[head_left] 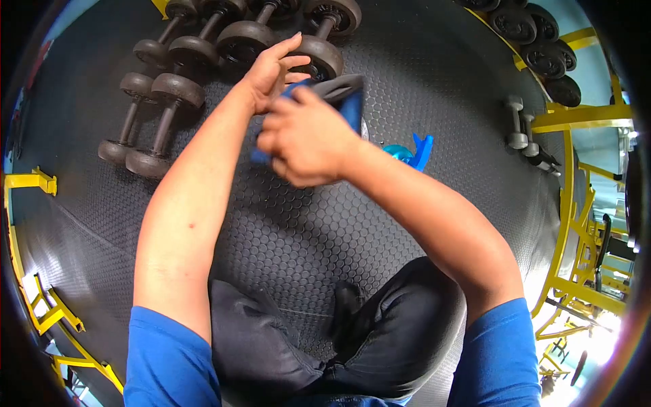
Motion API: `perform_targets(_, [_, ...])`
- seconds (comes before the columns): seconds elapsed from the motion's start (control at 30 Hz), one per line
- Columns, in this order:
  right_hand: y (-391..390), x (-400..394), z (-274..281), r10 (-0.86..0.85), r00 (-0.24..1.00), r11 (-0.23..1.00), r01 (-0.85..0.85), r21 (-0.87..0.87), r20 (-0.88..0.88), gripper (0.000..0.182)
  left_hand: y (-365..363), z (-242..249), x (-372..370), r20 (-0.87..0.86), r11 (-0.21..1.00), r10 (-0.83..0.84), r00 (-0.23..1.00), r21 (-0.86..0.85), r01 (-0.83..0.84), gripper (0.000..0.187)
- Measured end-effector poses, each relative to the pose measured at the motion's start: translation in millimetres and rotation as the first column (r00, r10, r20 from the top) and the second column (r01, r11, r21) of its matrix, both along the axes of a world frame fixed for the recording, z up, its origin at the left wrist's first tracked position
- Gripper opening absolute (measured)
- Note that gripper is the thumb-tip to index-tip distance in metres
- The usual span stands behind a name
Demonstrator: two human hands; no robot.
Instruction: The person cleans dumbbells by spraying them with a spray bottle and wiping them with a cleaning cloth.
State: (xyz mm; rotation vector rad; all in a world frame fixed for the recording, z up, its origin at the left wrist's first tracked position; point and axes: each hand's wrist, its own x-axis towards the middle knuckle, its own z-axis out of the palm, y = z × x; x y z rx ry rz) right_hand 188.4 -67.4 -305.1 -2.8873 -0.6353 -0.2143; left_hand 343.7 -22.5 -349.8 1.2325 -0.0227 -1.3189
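Note:
My left hand is held out in front of me, fingers stretched and apart, overlapping the near end of a dumbbell in this view. Just below it, my right hand is curled and smeared by motion, closed on a blue and dark grey cloth. Parts of the cloth show on both sides of the right hand; its middle is hidden behind the fingers. Right of the cloth lies a bottle with a blue trigger head and a teal body, partly covered by my right forearm.
Several dark dumbbells lie in rows on the black studded rubber floor at the upper left. Silver dumbbells and a yellow rack with dark weights stand at right. More yellow frames line the left edge.

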Motion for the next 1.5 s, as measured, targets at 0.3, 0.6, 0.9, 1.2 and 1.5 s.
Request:
perform_targets(0.3, [-34, -4, 0, -0.660, 0.677, 0.718, 0.696, -0.008, -0.325, 0.063, 25, 13, -1, 0.347, 0.991, -0.109, 0.931, -0.032, 0.127, 0.095])
perform_targets(0.6, [-8, -72, 21, -0.610, 0.269, 0.313, 0.946, 0.085, -0.745, 0.089, 45, 25, 7, 0.303, 0.970, -0.240, 0.922, 0.117, 0.214, 0.101])
perform_targets(0.9, [4, -35, 55, -0.690, 0.678, 0.646, 0.735, 0.206, -0.254, 0.069, 40, 30, -5, 0.287, 0.969, -0.247, 0.926, 0.077, 0.235, 0.078])
perform_targets(1.2, [-16, -48, 30, -0.296, 0.903, 0.919, 0.358, 0.164, -0.312, 0.040, 64, 37, -3, 0.299, 0.951, -0.303, 0.905, 0.152, 0.268, 0.092])
perform_targets(1.5, [19, -29, 14, -0.384, 0.915, 0.919, 0.392, 0.041, -0.125, 0.036, 45, 25, -18, 0.292, 0.963, -0.263, 0.920, 0.028, 0.267, 0.086])
